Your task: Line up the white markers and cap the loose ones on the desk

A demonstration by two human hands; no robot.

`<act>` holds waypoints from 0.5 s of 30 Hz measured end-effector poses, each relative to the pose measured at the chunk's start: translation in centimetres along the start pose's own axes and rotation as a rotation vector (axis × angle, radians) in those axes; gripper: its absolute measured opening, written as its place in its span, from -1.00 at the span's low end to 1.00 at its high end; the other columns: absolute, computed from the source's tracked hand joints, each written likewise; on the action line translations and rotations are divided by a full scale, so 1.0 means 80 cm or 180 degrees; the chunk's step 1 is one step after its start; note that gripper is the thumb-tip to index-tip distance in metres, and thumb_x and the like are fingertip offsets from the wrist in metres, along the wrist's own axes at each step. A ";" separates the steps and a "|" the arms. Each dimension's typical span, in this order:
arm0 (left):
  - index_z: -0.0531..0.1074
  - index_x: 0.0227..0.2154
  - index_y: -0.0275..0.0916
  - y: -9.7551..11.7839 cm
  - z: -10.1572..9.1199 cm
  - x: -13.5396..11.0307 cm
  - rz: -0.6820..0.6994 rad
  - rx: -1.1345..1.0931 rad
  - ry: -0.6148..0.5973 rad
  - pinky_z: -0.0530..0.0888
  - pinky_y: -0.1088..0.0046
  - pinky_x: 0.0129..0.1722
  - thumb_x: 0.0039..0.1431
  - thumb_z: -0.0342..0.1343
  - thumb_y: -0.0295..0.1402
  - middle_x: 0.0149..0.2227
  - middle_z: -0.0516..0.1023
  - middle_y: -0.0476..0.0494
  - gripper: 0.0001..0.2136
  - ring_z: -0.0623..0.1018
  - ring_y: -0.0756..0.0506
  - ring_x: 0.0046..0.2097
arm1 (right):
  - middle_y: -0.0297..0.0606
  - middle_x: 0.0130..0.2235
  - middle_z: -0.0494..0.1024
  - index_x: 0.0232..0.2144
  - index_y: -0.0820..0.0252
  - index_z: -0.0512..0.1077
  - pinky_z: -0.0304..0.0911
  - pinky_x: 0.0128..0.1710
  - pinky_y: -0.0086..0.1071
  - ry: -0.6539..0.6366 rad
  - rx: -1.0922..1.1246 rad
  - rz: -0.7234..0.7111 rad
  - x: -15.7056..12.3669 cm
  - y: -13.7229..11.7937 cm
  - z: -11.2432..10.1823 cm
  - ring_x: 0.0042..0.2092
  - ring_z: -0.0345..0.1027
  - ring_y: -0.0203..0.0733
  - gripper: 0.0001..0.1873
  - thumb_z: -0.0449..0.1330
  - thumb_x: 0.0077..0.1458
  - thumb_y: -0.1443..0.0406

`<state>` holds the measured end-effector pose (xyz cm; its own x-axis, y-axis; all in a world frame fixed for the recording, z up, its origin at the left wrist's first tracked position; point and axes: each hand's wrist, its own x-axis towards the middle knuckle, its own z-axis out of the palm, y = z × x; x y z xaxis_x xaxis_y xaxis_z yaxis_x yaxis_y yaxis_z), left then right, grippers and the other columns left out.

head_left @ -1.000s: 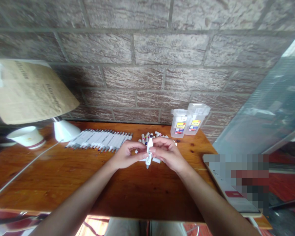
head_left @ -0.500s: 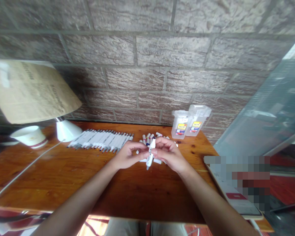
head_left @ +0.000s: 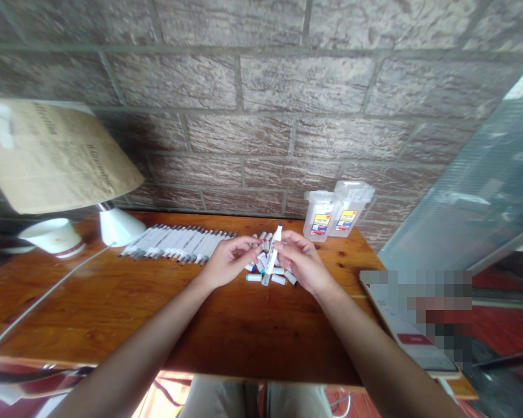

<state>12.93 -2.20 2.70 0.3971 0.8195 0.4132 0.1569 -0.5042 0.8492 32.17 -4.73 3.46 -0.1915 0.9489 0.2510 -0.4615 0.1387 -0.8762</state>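
My right hand (head_left: 303, 262) pinches a white marker (head_left: 272, 253) that stands tilted, its dark tip pointing up and away. My left hand (head_left: 227, 261) is curled just to the left of it, fingertips bent toward the marker; whether they touch it or hold a cap I cannot tell. Under both hands lies a loose heap of markers and caps (head_left: 265, 273) on the wooden table (head_left: 113, 302). A neat row of several white markers (head_left: 178, 242) lies side by side to the left of the heap.
Two clear plastic marker cases (head_left: 337, 216) stand at the back right by the brick wall. A white lamp base (head_left: 117, 227) with a cable, a white bowl (head_left: 52, 238) and a brown paper bag (head_left: 52, 154) sit at the left. A book or box (head_left: 412, 342) lies at the right edge.
The marker has been lifted and tilted, its tip now higher and pointing away. Both hands shifted slightly farther from me, uncovering caps on the table.
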 end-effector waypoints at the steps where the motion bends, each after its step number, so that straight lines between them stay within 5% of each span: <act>1: 0.52 -0.16 -0.29 -0.004 -0.002 0.002 0.0013 0.0226 0.0156 0.48 0.50 -0.36 0.20 0.16 -0.18 -0.44 0.61 -0.07 -0.71 0.58 -0.04 -0.40 | -0.43 -0.49 0.44 -0.38 0.19 0.50 -0.11 -0.64 -0.55 0.0072 0.0042 0.0012 0.002 -0.001 -0.001 -0.60 0.00 -0.53 -0.76 0.43 -0.09 0.22; 5: 0.54 -0.19 -0.23 -0.016 -0.015 0.006 0.0004 0.1129 0.0542 0.47 0.47 -0.29 0.21 0.14 -0.20 -0.37 0.65 -0.07 -0.77 0.60 -0.06 -0.32 | -0.45 -0.55 0.40 -0.43 0.22 0.49 -0.17 -0.65 -0.55 0.0296 0.0210 0.0146 0.006 -0.003 -0.004 -0.61 -0.02 -0.54 -0.74 0.43 -0.11 0.20; 15: 0.56 -0.30 -0.17 -0.017 -0.012 0.005 0.0501 0.1572 -0.0237 0.43 0.42 -0.11 0.26 0.10 -0.31 -0.26 0.64 -0.06 -0.85 0.58 -0.07 -0.19 | -0.42 -0.56 0.42 -0.47 0.24 0.45 -0.15 -0.69 -0.56 0.0713 0.0222 0.0207 0.013 0.001 -0.007 -0.64 -0.02 -0.53 -0.67 0.41 -0.09 0.12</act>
<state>12.03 -0.90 2.00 0.5107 0.7109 0.4835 0.4908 -0.7028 0.5150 32.44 -3.60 3.44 -0.0295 0.9955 0.0906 -0.5147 0.0626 -0.8551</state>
